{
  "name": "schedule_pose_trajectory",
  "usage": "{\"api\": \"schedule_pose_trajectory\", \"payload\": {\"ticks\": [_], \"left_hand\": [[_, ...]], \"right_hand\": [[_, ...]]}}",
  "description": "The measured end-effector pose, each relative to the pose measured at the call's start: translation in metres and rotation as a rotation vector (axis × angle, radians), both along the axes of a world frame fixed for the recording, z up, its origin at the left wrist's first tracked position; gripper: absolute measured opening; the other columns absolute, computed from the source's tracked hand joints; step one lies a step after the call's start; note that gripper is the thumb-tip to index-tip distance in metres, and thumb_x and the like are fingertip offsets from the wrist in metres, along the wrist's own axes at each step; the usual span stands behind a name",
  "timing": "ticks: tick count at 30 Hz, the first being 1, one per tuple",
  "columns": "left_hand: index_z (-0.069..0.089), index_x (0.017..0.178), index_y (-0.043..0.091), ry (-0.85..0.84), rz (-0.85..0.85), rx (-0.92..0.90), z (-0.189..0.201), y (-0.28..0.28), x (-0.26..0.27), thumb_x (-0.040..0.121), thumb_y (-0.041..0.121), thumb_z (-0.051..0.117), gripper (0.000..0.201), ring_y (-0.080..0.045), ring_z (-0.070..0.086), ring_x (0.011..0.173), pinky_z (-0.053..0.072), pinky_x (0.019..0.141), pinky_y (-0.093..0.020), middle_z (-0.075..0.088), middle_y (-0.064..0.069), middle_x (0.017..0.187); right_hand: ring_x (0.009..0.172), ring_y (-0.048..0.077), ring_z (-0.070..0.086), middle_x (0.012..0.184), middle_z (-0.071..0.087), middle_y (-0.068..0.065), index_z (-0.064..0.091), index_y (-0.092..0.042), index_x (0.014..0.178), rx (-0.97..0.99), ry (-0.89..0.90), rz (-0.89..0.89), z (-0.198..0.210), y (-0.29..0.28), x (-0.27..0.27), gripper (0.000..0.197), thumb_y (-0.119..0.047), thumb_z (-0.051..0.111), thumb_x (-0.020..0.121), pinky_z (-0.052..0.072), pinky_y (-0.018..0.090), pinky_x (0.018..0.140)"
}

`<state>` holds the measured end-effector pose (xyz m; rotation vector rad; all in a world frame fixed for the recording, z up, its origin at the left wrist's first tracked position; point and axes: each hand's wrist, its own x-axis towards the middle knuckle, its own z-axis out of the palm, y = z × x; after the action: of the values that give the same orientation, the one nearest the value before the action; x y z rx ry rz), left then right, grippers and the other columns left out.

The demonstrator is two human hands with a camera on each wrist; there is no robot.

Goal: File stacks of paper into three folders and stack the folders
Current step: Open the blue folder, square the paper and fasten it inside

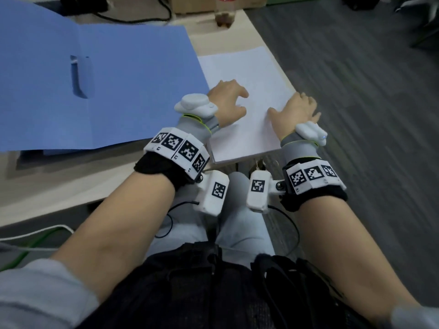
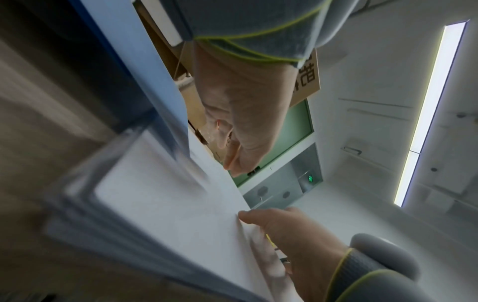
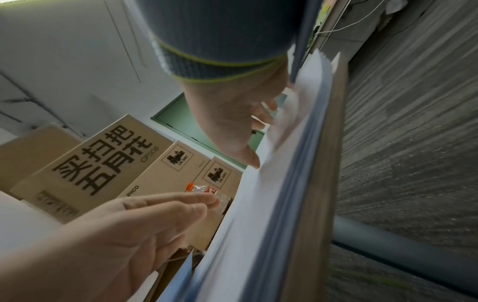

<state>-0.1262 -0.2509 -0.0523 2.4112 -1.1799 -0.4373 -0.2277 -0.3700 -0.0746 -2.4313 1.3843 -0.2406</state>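
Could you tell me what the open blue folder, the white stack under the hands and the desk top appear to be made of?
Blue folder: probably matte card or thin plastic; flat, no glare, with a cut slot.
White stack: plain matte paper; its edge shows many thin sheets in the right wrist view.
Desk top: pale, smooth, likely laminate board; the beige edge band suggests so.

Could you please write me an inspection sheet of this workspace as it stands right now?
Surface: light wooden desk, its right edge next to grey carpet.
Job's things: blue folder lying open; white paper stack to its right, at the desk edge.
Clutter: plastic bottle at the far edge.
Grippers: left hand rests on the paper stack; right hand grips its right edge.
Cables: black cable beyond the folder; white and green cables at near left.
Surroundings: cardboard boxes, green panel, ceiling light.
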Motion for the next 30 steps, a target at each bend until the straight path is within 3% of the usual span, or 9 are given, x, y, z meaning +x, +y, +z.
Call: {"api": "schedule_pose_trajectory", "payload": {"ticks": [3, 4, 6, 9, 12, 15, 19, 24, 30], "left_hand": [[0.06, 0.11, 0.023, 0.061, -0.014, 0.049, -0.006, -0.013, -0.007, 0.08, 0.028, 0.049, 0.032, -0.028, 0.052, 0.108, 0.04, 0.092, -0.031, 0.059, -0.008, 0.116], [0.055, 0.094, 0.024, 0.072, -0.026, 0.083, -0.007, -0.017, -0.009, 0.071, 0.03, 0.045, 0.025, -0.026, 0.047, 0.091, 0.037, 0.081, -0.029, 0.054, -0.007, 0.101], [0.042, 0.083, 0.02, 0.063, -0.029, 0.139, -0.009, -0.02, -0.011, 0.06, 0.029, 0.04, 0.024, -0.021, 0.041, 0.086, 0.032, 0.075, -0.031, 0.049, -0.009, 0.097], [0.064, 0.092, 0.018, 0.092, -0.012, 0.075, -0.013, -0.021, -0.008, 0.06, 0.033, 0.044, 0.04, -0.028, 0.051, 0.108, 0.044, 0.092, -0.037, 0.057, -0.008, 0.118], [0.068, 0.111, 0.026, 0.157, 0.02, -0.018, -0.02, -0.019, -0.002, 0.06, 0.04, 0.054, 0.055, -0.022, 0.051, 0.117, 0.042, 0.099, -0.037, 0.058, 0.0, 0.121], [0.071, 0.105, 0.015, 0.326, 0.088, -0.154, -0.019, -0.022, -0.001, 0.079, 0.032, 0.067, 0.031, -0.018, 0.061, 0.108, 0.046, 0.101, -0.036, 0.065, -0.005, 0.111], [0.065, 0.103, -0.005, 0.858, 0.242, -0.508, -0.011, -0.03, -0.006, 0.094, 0.016, 0.055, 0.024, -0.011, 0.066, 0.081, 0.056, 0.088, -0.027, 0.065, -0.015, 0.093], [0.074, 0.069, 0.017, 0.781, 0.265, -0.504, -0.015, -0.039, -0.006, 0.085, 0.022, 0.068, 0.017, -0.014, 0.064, 0.075, 0.055, 0.091, -0.037, 0.071, 0.002, 0.067], [0.075, 0.065, 0.019, 0.782, 0.297, -0.509, -0.019, -0.042, -0.004, 0.081, 0.019, 0.072, 0.016, -0.023, 0.064, 0.081, 0.053, 0.094, -0.048, 0.069, -0.014, 0.08]], "right_hand": [[0.133, 0.032, 0.035, 0.135, 0.05, 0.015, 0.047, -0.002, 0.127, 0.02, -0.019, 0.019, -0.006, -0.004, -0.004, 0.057, -0.04, 0.056, 0.087, 0.031, 0.047, 0.109], [0.129, 0.033, 0.039, 0.13, 0.053, 0.016, 0.049, -0.002, 0.124, 0.016, -0.041, 0.024, -0.007, -0.006, -0.006, 0.055, -0.041, 0.057, 0.086, 0.036, 0.045, 0.105], [0.122, 0.034, 0.045, 0.124, 0.056, 0.017, 0.051, -0.003, 0.119, 0.01, -0.091, 0.047, -0.01, -0.008, -0.009, 0.05, -0.038, 0.059, 0.085, 0.04, 0.04, 0.097], [0.119, 0.033, 0.048, 0.126, 0.055, 0.016, 0.053, -0.005, 0.122, 0.022, -0.164, 0.05, -0.005, -0.011, -0.012, 0.044, -0.027, 0.061, 0.084, 0.041, 0.037, 0.096], [0.117, 0.029, 0.053, 0.13, 0.055, 0.012, 0.058, -0.013, 0.125, 0.054, -0.27, 0.03, 0.003, -0.013, -0.011, 0.04, -0.015, 0.056, 0.085, 0.042, 0.033, 0.095], [0.099, 0.027, 0.064, 0.108, 0.07, 0.008, 0.072, -0.016, 0.105, 0.091, -0.428, 0.063, 0.011, -0.012, -0.008, 0.028, -0.019, 0.056, 0.082, 0.051, 0.033, 0.086], [0.075, 0.015, 0.07, 0.077, 0.073, 0.001, 0.075, -0.024, 0.073, 0.28, -0.565, 0.086, 0.014, -0.011, -0.008, 0.009, -0.023, 0.066, 0.072, 0.057, 0.035, 0.077], [0.067, 0.008, 0.069, 0.066, 0.069, -0.007, 0.068, -0.031, 0.061, 0.435, -0.651, 0.1, 0.012, -0.013, -0.013, 0.015, -0.021, 0.078, 0.067, 0.059, 0.037, 0.078], [0.07, 0.015, 0.07, 0.069, 0.069, -0.001, 0.067, -0.03, 0.063, 0.484, -0.697, 0.086, 0.012, -0.011, -0.013, 0.02, -0.015, 0.081, 0.064, 0.058, 0.041, 0.079]]}}
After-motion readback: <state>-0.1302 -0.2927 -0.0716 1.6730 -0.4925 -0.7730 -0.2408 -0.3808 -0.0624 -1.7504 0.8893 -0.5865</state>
